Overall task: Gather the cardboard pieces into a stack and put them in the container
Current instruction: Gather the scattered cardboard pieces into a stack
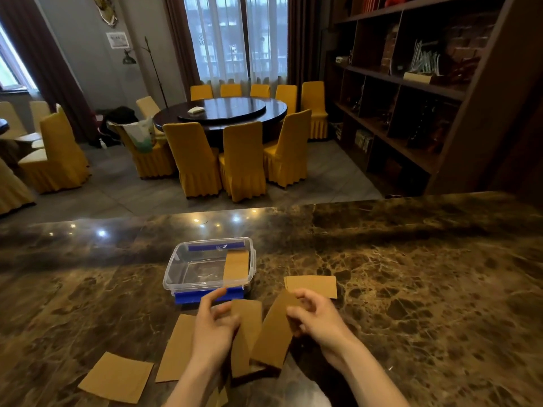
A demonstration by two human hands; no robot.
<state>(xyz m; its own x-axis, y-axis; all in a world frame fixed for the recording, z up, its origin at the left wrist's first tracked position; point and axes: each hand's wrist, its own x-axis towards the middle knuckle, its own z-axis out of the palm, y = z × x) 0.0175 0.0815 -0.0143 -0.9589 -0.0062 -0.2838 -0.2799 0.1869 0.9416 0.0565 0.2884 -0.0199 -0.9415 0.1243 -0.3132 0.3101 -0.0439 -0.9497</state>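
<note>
A: Where's the container [209, 267]?

B: On the marble surface [411, 274], clear plastic with blue clips. One cardboard strip [236, 265] leans inside it against its right wall.

A: And the hands?

B: Both just in front of the container. The left hand [213, 330] is closed on an upright cardboard piece [245, 333]; the right hand [316, 317] pinches the top of another piece [274, 333] tilted beside it.

A: Other cardboard?

B: One flat piece [311, 286] lies just right of the container. In front of it and to the left, a long piece [177, 348] sits partly under the left wrist, and a square piece [117, 377] lies farther left still.
</note>
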